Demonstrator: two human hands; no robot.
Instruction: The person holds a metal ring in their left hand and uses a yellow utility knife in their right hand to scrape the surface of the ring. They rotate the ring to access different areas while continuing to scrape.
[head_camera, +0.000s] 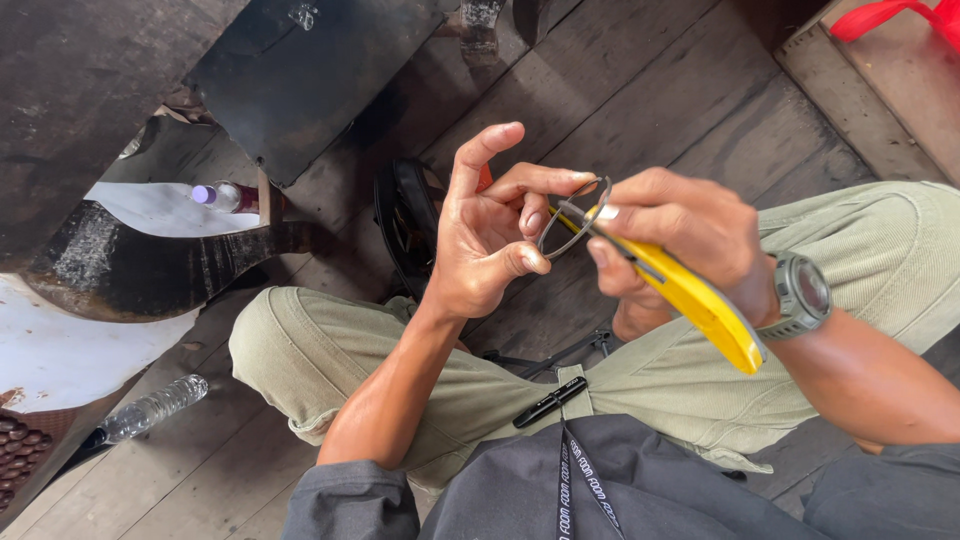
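Above my crossed legs in pale green trousers, both of my hands meet over the dark wooden plank floor. My right hand is clenched around a long yellow plastic-handled tool; the handle runs down and out past the heel of my palm toward my wrist, where I wear a grey round-faced wristwatch. The tool's dark front end sits under my thumb and forefinger, right at a thin dark metal wire ring. That ring is held between the two hands: my left hand pinches its near edge with the thumb and the bent middle fingers, while the forefinger points up and away, loose and touching nothing. Whether the tool's tip actually grips the wire or only lies against it, I cannot tell, because my own fingers cover the spot.

Lower down, a black marker pen lies on my lap against the trouser cloth, and just above it a thin dark metal piece rests on the floor between my legs. A black lanyard with pale lettering hangs over my dark grey shirt. Behind my left hand sits a black rounded object, partly hidden. Well off to the left, a clear plastic bottle lies on its side on the floor, and a small bottle with a purple cap lies farther up, beside a dark curved wooden block.
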